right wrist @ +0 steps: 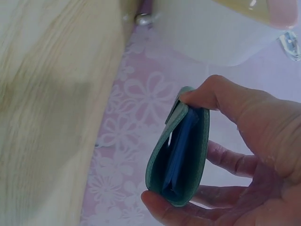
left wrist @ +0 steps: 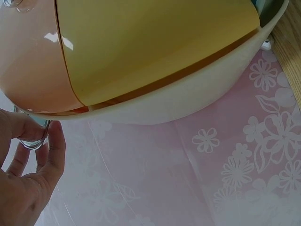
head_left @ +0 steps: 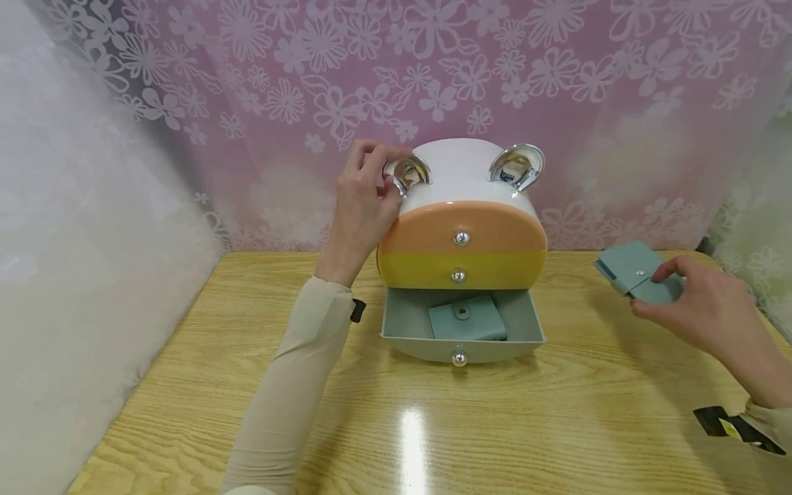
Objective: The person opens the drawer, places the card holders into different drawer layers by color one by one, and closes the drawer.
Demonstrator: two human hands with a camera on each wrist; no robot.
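A small storage box with drawers (head_left: 460,265) and two silver ears stands at the back of the table. My left hand (head_left: 366,199) pinches its left silver ear (head_left: 411,172) between thumb and fingers, also seen in the left wrist view. The lowest, grey-green drawer (head_left: 399,330) is pulled out; a teal snap card holder (head_left: 482,320) lies inside it. Off to the right, my right hand (head_left: 711,302) grips a second teal card holder (head_left: 634,265) above the table. In the right wrist view, that card holder (right wrist: 176,155) shows its edge, with blue sleeves inside.
The orange top drawer (head_left: 433,230) and yellow middle drawer (head_left: 427,269) are closed, each with a round silver knob. A pink floral curtain (head_left: 278,158) hangs behind the wooden table (head_left: 247,357). Pale cloth (head_left: 93,240) hangs at the left side.
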